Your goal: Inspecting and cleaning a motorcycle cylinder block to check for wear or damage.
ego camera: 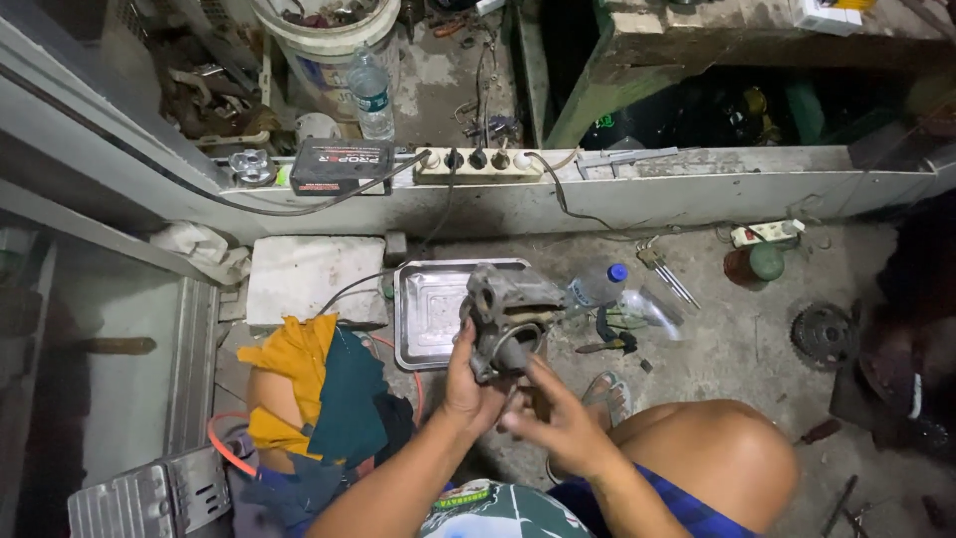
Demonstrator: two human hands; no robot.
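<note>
Gripping a grey metal engine part (508, 319) from below, the left hand (466, 391) holds it above the concrete floor (717, 339), just near a steel tray (430, 311). Right hand (560, 423) hovers beside it, fingers spread, touching nothing clearly.

We see a dim scene lit from above at the centre, where the steel tray (430, 309) throws glare. Corners fall into deep shadow, especially on our right. Straight edges bow from wide-angle distortion, and the right hand (563, 423) looks slightly motion-blurred.
</note>
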